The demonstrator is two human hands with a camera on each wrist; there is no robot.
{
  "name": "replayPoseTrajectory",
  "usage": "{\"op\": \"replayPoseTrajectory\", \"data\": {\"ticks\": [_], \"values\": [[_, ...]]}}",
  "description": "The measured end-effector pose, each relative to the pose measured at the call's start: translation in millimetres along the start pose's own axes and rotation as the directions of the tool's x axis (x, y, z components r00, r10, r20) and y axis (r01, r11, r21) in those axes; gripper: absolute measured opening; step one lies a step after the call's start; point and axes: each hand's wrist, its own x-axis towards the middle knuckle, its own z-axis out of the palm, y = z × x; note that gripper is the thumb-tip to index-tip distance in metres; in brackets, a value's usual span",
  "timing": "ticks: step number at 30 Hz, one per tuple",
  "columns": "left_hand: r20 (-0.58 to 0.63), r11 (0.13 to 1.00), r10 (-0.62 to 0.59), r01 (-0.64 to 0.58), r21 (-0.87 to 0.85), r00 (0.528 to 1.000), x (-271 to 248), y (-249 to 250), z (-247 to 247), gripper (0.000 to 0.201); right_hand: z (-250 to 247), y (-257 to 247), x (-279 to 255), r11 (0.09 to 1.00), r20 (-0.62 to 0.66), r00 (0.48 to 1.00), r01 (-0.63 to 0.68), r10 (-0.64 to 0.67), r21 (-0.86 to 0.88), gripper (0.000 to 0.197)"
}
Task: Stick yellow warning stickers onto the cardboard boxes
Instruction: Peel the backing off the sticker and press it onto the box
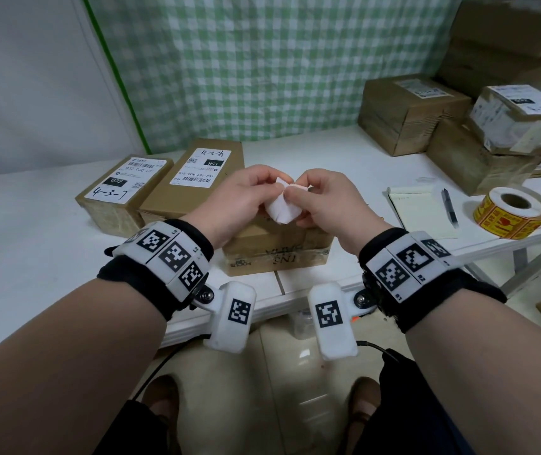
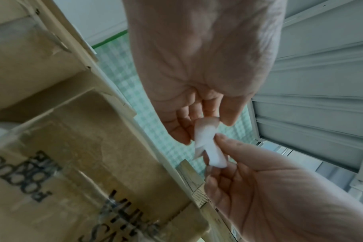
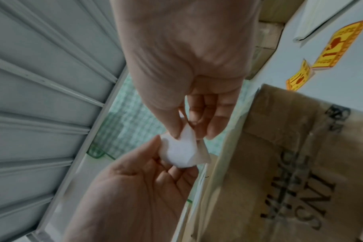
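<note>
Both hands meet above a brown cardboard box (image 1: 279, 249) at the table's front edge. Between them is a small curled white piece of sticker paper (image 1: 282, 206), only its white side showing. My left hand (image 1: 275, 184) pinches its upper left edge with thumb and fingers. My right hand (image 1: 292, 191) pinches the upper right edge. The left wrist view shows the paper (image 2: 207, 145) between my left hand (image 2: 214, 122) and the right hand's thumb. In the right wrist view my right hand (image 3: 183, 133) nips the paper (image 3: 179, 151) beside the box (image 3: 290, 163). A roll of yellow warning stickers (image 1: 512, 213) stands at the right.
Two labelled boxes (image 1: 124, 192) (image 1: 193, 178) lie at the left behind the hands. A stack of boxes (image 1: 410, 113) fills the back right corner. A notepad (image 1: 423, 215) and a pen (image 1: 449, 208) lie between the hands and the roll. The white table (image 1: 26, 231) ends at its front edge under my wrists.
</note>
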Motion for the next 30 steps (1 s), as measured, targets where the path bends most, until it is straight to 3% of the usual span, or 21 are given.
{"op": "replayPoseTrajectory", "data": {"ticks": [3,5,9,15,24,27,30], "values": [[-0.009,0.999,-0.033,0.033,-0.001,0.999,3,2,0,0.025,0,-1,2,0.985,-0.038,0.996,0.075,-0.081,-0.156,0.022],[-0.023,0.997,-0.032,0.034,0.07,0.999,6,1,-2,0.021,0,-3,2,0.963,-0.033,0.992,0.111,-0.123,-0.247,0.025],[-0.001,0.992,-0.048,0.048,0.12,0.999,8,-1,-4,0.022,-1,-6,-1,0.949,-0.008,0.991,0.127,-0.135,-0.289,0.029],[-0.056,0.993,-0.08,0.074,-0.094,0.995,9,-6,-2,0.023,1,-1,0,1.0,-0.072,0.997,-0.012,0.012,0.004,0.023],[-0.116,0.915,-0.146,0.09,-0.393,0.982,9,-12,2,0.022,-2,9,3,0.922,-0.022,0.993,-0.097,0.114,0.374,0.03],[-0.124,0.941,-0.132,0.084,-0.328,0.983,9,-13,2,0.019,-4,10,3,0.907,0.006,0.99,-0.131,0.141,0.401,0.026],[-0.139,0.995,-0.065,0.055,-0.08,0.988,9,-13,1,0.019,-6,10,2,0.903,0.069,0.981,-0.192,0.179,0.384,0.011]]}}
